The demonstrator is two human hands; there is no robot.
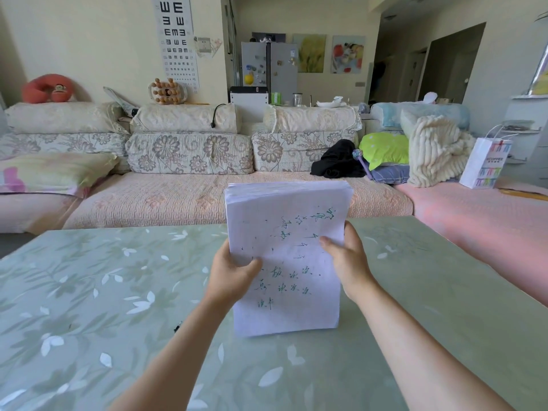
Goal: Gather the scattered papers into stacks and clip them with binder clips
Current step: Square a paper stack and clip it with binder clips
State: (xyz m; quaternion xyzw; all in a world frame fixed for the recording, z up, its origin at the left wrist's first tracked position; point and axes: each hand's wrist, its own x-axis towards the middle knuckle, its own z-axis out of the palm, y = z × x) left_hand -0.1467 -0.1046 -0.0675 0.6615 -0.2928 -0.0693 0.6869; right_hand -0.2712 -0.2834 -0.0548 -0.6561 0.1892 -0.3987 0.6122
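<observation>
A thick stack of white papers [286, 232] with green handwriting stands upright on its bottom edge on the green floral table [89, 292]. My left hand [229, 272] grips the stack's left edge, thumb on the front sheet. On the right edge my right hand [345, 259] holds it the same way, fingers behind the sheets. A small black binder clip [178, 326] lies on the table just left of my left forearm, partly hidden by it.
A floral sofa [189, 152] with cushions runs behind the table. Black cloth [335, 160], a green pillow [385, 149] and a cream blanket [436, 149] lie at its right end, beside a white paper bag [486, 164].
</observation>
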